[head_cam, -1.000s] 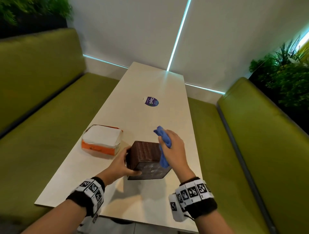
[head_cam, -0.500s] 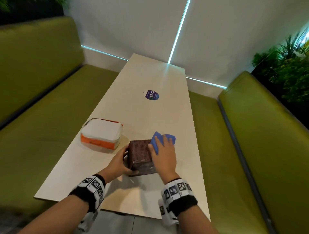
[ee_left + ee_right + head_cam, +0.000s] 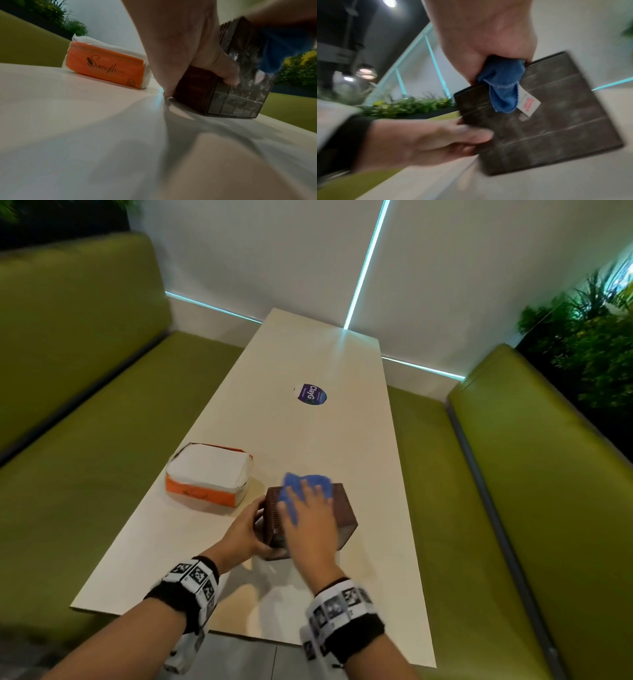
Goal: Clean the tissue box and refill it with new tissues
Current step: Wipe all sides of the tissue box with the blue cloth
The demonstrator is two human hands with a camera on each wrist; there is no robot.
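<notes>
A dark brown tissue box (image 3: pixel 345 517) with ribbed sides stands near the front of the white table (image 3: pixel 308 440). My left hand (image 3: pixel 245 530) grips its left side, thumb on the near mirrored face (image 3: pixel 231 97). My right hand (image 3: pixel 308 518) lies flat on top of the box and presses a blue cloth (image 3: pixel 310 486) against it with spread fingers. In the right wrist view the cloth (image 3: pixel 503 89) hangs over the box's edge (image 3: pixel 547 128) with a white label. A pack of white tissues in orange wrap (image 3: pixel 209 474) lies to the left of the box, apart from it.
A round purple sticker (image 3: pixel 310 394) sits on the middle of the table. Green benches run along the left (image 3: pixel 85 457) and right (image 3: pixel 548 508) sides. Plants (image 3: pixel 589 337) stand behind the right bench. A white wall closes the far end.
My right hand moved from the box's right side, cloth bunched in it, onto the top, and now slides the spread cloth leftward. My left hand keeps its grip.
</notes>
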